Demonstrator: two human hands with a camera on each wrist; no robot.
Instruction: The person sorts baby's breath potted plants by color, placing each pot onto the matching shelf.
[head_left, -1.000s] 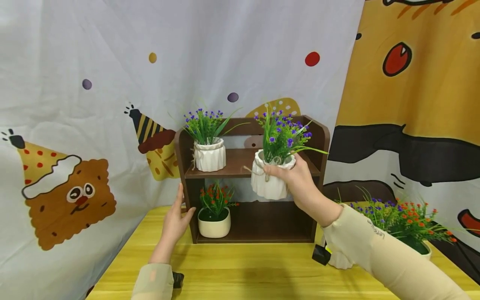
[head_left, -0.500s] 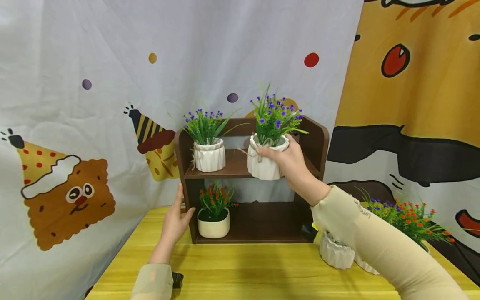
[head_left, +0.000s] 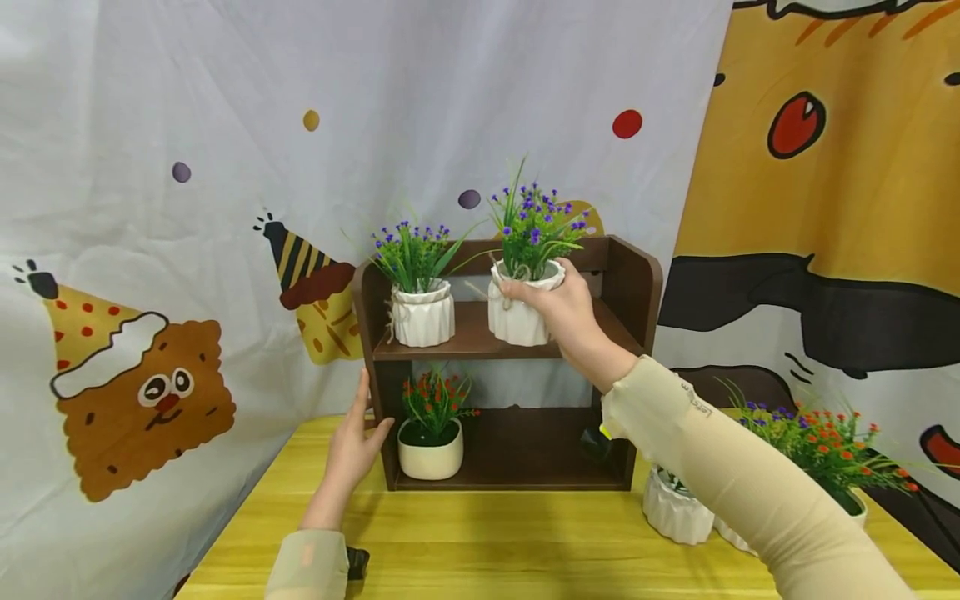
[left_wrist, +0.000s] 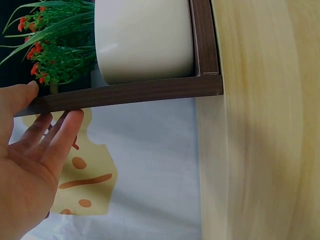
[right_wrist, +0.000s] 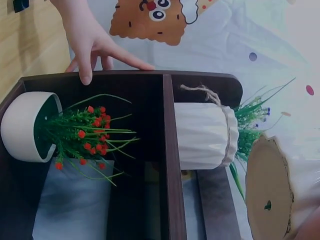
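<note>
A pale cloth printed with cartoon figures and dots hangs across the far side. In front of it spreads the yellow wood-grained tabletop, bearing a dark brown two-tier shelf.

On the right of the tabletop, partly behind the right sleeve, stand more potted plants: a ribbed white pot nearest the shelf, with purple flowers and red flowers rising beyond.

The plant in a ribbed white pot, with purple blooms, is held upright at the upper tier, its underside visible from the right wrist. To its left, apart from it, a matching white pot stands on the upper board. Below that, at the left of the lower tier, sits a smooth cream pot with red flowers.

The right hand grasps the raised pot, thumb across its near side. The left hand has its fingers straightened and grasping nothing, their tips touching the shelf's left side panel. Twine circles the matching pot's neck.
</note>
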